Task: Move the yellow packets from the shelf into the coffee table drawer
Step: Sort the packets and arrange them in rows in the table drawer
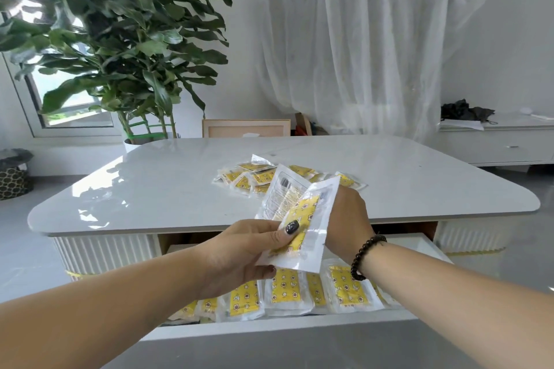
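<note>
Left hand (pixel 239 252), packets (pixel 299 219), print seemingly unreadable

Left hand (pixel 239 252) pinches, thumb on top; right hand (pixel 347 219) reaches forward.

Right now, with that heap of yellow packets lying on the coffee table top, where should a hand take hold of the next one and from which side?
Probably the clear sealed border of a packet at the near edge of the pile, coming from the drawer side. The packets lie flat and overlapping on the glossy table top, so a thumb-and-finger pinch on an exposed edge should lift one free.
</note>
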